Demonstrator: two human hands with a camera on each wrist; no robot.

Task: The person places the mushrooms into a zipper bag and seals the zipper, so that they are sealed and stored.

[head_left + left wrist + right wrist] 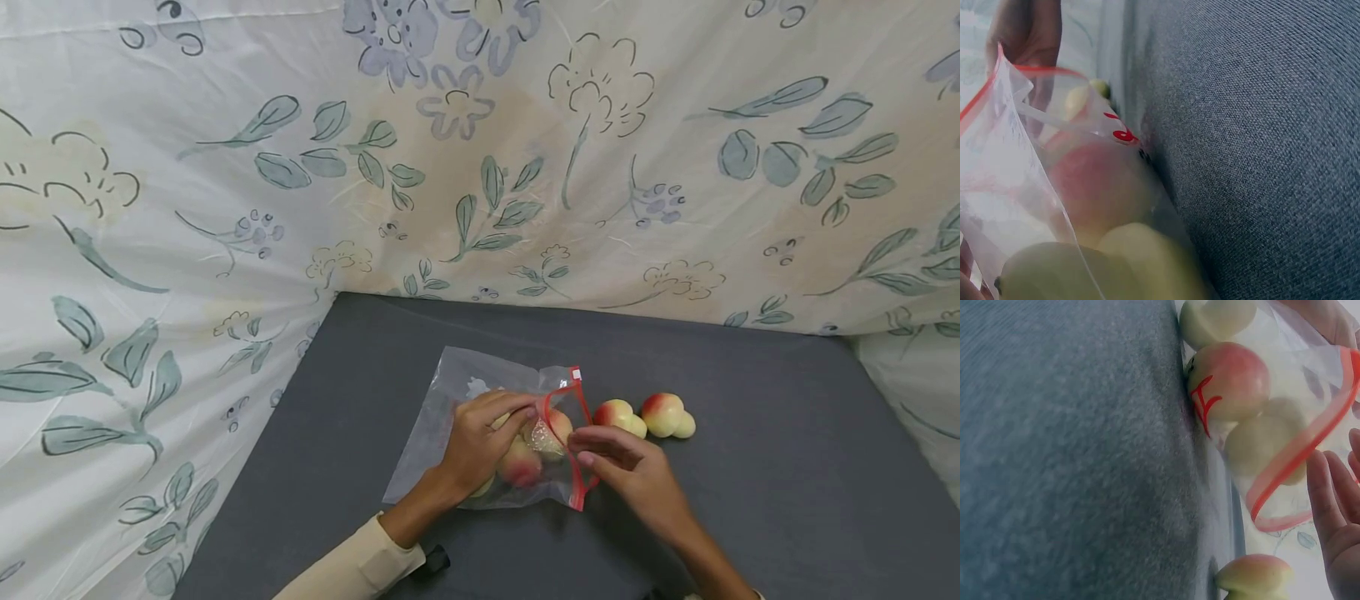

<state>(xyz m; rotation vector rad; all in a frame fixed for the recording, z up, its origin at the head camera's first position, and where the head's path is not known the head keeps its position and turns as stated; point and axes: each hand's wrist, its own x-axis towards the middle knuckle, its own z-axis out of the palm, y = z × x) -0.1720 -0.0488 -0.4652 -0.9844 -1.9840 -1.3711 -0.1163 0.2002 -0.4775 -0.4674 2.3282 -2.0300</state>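
A clear zip bag (pixel 420 433) with a red-edged mouth lies on the dark cloth, its mouth facing right. Inside it are several lumpy, pear-like fruits (pixel 521 465), yellow with a red blush. My left hand (pixel 476 437) reaches over the bag and pinches its upper layer near the mouth. My right hand (pixel 637 479) is at the mouth, its fingers (pixel 1321 487) straight against the red edge (pixel 1297 447). In the left wrist view the mouth gapes, and the right hand (pixel 1029 31) shows beyond it.
Two more fruits of the same kind, a nearer one (pixel 613 414) and a farther one (pixel 663 415), lie just right of the bag mouth. A dark grey cloth (pixel 780 467) covers the table. Floral fabric (pixel 480 225) hangs behind it and on the left.
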